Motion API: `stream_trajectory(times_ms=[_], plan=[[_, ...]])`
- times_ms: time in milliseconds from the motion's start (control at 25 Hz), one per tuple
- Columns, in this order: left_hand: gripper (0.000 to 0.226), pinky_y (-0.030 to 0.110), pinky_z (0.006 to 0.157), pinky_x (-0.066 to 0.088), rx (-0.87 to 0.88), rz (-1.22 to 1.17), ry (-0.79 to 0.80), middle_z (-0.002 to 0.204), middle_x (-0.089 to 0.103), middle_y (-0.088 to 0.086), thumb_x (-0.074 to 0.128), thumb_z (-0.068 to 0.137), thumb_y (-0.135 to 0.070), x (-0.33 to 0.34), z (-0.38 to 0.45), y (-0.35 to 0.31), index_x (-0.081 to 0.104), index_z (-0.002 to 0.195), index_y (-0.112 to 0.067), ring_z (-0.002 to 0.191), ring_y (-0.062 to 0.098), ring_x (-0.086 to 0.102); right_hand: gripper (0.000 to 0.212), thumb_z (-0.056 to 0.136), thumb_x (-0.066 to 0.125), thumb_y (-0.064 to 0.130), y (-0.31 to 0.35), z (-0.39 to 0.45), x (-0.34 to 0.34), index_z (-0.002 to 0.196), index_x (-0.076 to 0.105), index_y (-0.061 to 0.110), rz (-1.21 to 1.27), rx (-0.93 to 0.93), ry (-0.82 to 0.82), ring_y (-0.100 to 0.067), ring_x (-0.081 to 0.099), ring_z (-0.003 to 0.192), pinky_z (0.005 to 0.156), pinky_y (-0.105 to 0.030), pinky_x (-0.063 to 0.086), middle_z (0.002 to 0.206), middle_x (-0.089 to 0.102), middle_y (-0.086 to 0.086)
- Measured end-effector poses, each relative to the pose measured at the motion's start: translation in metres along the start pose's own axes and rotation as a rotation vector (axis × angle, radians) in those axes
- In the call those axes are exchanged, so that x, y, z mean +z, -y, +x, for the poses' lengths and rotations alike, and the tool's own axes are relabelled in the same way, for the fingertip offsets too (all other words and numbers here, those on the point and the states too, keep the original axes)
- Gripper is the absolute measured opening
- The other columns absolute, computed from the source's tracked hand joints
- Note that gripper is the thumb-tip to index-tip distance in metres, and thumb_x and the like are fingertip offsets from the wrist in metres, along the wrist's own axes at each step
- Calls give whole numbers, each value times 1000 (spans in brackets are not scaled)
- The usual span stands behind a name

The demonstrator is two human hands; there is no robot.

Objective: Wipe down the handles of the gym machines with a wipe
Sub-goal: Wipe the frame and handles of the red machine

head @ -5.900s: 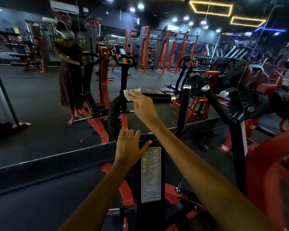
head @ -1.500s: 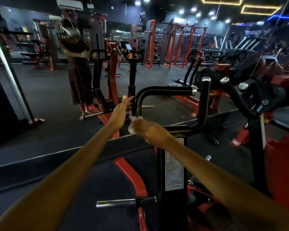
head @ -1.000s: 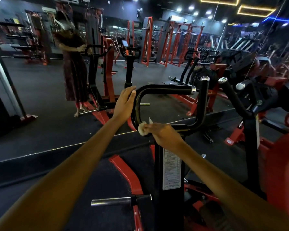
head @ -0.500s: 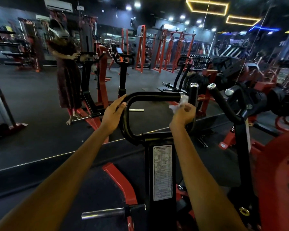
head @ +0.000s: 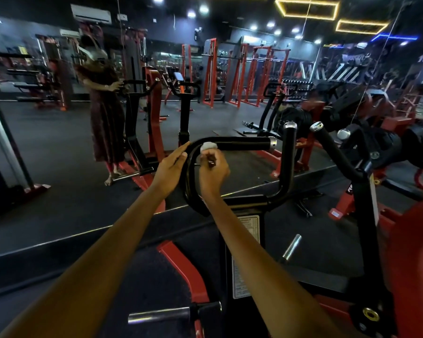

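At far left a mirror (head: 47, 167) reflects a person (head: 105, 113) standing at a machine. The left hand (head: 170, 170) reaches forward on an outstretched arm, fingers straight and together, its grip open and flat against the outer bend of the curved black handle (head: 235, 142). Just right of it, the right hand (head: 214, 170) comes up from below, its grip pinched on one crumpled white wipe (head: 208, 145), which presses on the handle where the bend meets the horizontal bar. Farther right stand two upright black handles with silver caps, one (head: 289, 152) vertical, one (head: 332, 150) slanted. Both forearms are bare.
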State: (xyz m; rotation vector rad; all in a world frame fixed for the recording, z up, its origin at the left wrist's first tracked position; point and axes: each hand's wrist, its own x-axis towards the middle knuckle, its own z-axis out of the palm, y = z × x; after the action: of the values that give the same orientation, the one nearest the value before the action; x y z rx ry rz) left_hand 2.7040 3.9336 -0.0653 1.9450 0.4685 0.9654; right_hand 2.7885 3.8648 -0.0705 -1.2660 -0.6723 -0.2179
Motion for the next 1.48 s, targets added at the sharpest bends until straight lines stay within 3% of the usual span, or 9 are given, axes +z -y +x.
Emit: stream_trajectory(times_ms=[160, 280, 360, 560, 720, 840, 1000, 1280, 1480], plan=[[41, 24, 99, 40, -38, -73, -40, 121, 56, -4, 30, 103, -33, 1, -3, -12, 46, 139, -20, 115, 8, 52, 8, 83, 60, -4, 1, 1, -18, 83, 66, 0, -117, -168, 246, -9, 58, 75, 70, -1, 40, 79, 63, -3], [41, 22, 89, 45, -24, -62, -81, 108, 62, 2, 32, 103, -33, 1, -3, -17, 51, 135, -16, 97, 8, 58, 10, 81, 60, -10, 4, 5, -35, 83, 65, -2, -202, -282, 494, -11, 62, 77, 73, 2, 37, 82, 68, -11], [39, 30, 85, 48, 1, -7, -113, 100, 65, 10, 39, 102, -32, 1, -3, -15, 53, 134, -14, 91, 13, 58, 10, 79, 60, -13, 5, -1, -49, 80, 64, -3, -239, -298, 639, 4, 57, 70, 69, 0, 38, 79, 65, -9], [47, 26, 74, 49, 14, 350, -202, 103, 62, -5, 61, 89, -43, 14, -8, -26, 50, 129, -20, 91, 12, 59, 15, 80, 54, -15, 15, 2, -84, 76, 62, -3, -518, -370, 1057, -7, 52, 70, 64, -9, 37, 78, 63, -10], [67, 41, 77, 55, -11, 428, -204, 117, 61, 5, 67, 84, -15, 32, -14, -20, 31, 140, -22, 97, 23, 63, 15, 88, 56, 0, 24, 27, -122, 98, 68, 2, -647, -303, 878, -5, 55, 73, 67, -10, 44, 92, 59, -6], [75, 34, 69, 51, -52, 439, -281, 126, 54, 7, 59, 83, -3, 41, -20, -21, 25, 146, -26, 97, 24, 61, 28, 91, 48, 3, 4, 8, -136, 113, 66, 4, -827, -324, 754, -25, 57, 98, 90, -29, 44, 107, 63, -15], [76, 39, 70, 53, -59, 484, -320, 129, 52, 10, 56, 84, -3, 46, -24, -22, 23, 149, -25, 94, 28, 62, 49, 89, 43, -7, -5, -41, -120, 134, 48, 9, -604, -365, 893, -23, 38, 133, 115, -33, 21, 137, 49, -12], [75, 38, 69, 52, -79, 527, -345, 132, 48, 13, 53, 87, -3, 51, -26, -24, 19, 150, -23, 89, 30, 62, 53, 95, 37, 38, -24, -27, -190, 144, 26, 20, -744, -342, 746, -9, 10, 142, 118, -36, 12, 149, 21, 9], [73, 47, 82, 51, -82, 541, -353, 128, 52, 15, 54, 87, -4, 51, -26, -23, 21, 149, -22, 96, 33, 61, 54, 98, 26, 35, -19, -69, -138, 147, 23, 13, -773, -503, 869, -14, 4, 144, 119, -30, 3, 155, 17, -2]])
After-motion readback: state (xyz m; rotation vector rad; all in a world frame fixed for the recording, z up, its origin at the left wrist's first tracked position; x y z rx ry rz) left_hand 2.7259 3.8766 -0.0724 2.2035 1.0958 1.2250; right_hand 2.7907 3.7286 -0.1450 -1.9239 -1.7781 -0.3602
